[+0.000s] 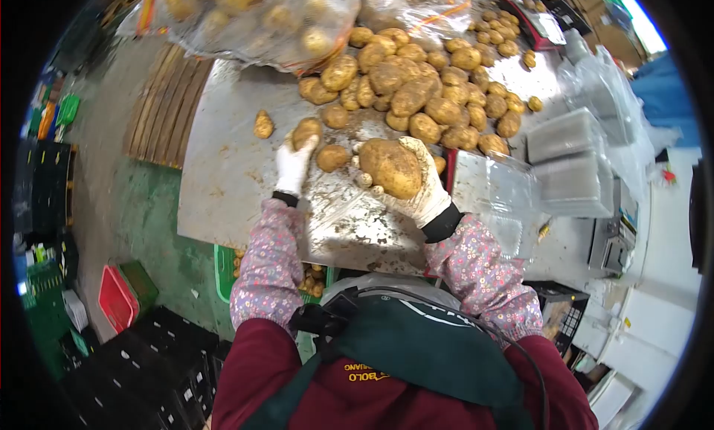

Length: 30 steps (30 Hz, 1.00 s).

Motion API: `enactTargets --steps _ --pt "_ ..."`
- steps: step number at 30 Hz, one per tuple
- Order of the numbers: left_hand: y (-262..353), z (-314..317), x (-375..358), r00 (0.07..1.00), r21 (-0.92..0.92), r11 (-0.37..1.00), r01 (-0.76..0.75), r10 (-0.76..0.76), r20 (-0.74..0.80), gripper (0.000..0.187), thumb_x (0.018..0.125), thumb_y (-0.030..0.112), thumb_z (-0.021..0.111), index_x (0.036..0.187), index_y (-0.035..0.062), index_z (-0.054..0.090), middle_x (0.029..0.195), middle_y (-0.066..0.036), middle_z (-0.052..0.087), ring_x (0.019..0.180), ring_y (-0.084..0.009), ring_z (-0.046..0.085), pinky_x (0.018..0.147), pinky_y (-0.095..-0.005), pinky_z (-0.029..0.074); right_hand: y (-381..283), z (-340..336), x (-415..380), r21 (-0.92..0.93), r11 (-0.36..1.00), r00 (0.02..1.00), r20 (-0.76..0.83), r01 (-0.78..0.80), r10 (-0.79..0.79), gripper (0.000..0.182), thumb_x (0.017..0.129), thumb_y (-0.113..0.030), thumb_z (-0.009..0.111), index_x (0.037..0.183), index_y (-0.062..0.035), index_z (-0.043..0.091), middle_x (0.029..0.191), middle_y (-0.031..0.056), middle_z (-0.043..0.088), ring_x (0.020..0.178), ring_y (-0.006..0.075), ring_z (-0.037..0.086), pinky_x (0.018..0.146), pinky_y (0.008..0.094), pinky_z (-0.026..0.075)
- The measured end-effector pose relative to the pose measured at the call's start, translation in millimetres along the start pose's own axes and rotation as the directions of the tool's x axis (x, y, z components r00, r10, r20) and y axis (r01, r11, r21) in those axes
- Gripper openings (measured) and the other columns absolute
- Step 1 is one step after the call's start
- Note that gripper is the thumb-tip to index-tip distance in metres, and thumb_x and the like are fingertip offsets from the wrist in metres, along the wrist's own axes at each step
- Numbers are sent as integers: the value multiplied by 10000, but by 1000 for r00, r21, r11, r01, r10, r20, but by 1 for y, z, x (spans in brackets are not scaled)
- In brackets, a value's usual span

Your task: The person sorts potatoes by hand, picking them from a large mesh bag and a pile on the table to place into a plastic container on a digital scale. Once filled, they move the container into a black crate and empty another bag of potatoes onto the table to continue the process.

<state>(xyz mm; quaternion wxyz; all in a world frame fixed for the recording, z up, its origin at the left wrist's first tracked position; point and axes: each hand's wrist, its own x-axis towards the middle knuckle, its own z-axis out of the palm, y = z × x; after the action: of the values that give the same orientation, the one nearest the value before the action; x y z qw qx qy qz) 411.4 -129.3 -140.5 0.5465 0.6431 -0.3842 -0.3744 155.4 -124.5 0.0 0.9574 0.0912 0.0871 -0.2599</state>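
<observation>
My left hand [294, 164], in a white glove, is closed around a small potato [306, 133] over the metal table [245, 169]. In my right hand [422, 184], whose glove is soiled, rests a large brown potato [389, 167], with the fingers curled round it from below. Between the two hands a loose potato [332, 158] lies on the table. Another small potato [263, 124] sits to the left of my left hand. Just beyond both hands spreads a heap of potatoes [416, 88].
Clear bags of potatoes [275, 28] stand at the back left. Stacked clear plastic trays [569, 158] are on the right, beside a red-edged scale [476, 181]. A green crate [224, 270] with potatoes is below the table's front edge. Black crates [149, 370] stand lower left.
</observation>
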Motion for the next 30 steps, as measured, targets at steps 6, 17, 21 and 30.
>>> enactTargets --steps 6,17,21,30 --pt "53 -3 -60 954 -656 693 298 -206 216 438 932 204 643 1316 38 511 1191 -91 628 960 -235 670 718 -330 566 -1 2 -40 -16 992 991 44 127 -126 638 950 -488 468 1397 -34 434 1339 217 529 1137 386 573 839 480 555" --pt "130 12 -144 873 -764 477 435 -16 487 618 845 350 651 1356 48 478 1372 -155 516 1229 -267 518 1040 -423 423 12 38 -148 -667 624 819 -37 406 -572 562 924 -358 540 1399 -75 441 1243 197 590 958 392 659 675 426 600" --pt "100 4 -155 895 -805 405 433 -86 438 540 896 221 594 1369 2 454 1326 -158 548 1204 -257 541 983 -391 476 8 20 -210 -972 -230 458 187 -39 -869 359 919 -192 608 1243 -37 607 1189 134 625 1083 265 607 936 343 483" --pt "134 -24 -175 936 -492 833 252 -81 342 694 798 253 730 1401 57 445 1318 -100 543 1102 -195 589 768 -275 550 -6 -43 -214 -627 -517 225 487 -582 -844 542 845 -164 724 1331 -22 530 1218 215 576 1193 342 511 1023 398 411"
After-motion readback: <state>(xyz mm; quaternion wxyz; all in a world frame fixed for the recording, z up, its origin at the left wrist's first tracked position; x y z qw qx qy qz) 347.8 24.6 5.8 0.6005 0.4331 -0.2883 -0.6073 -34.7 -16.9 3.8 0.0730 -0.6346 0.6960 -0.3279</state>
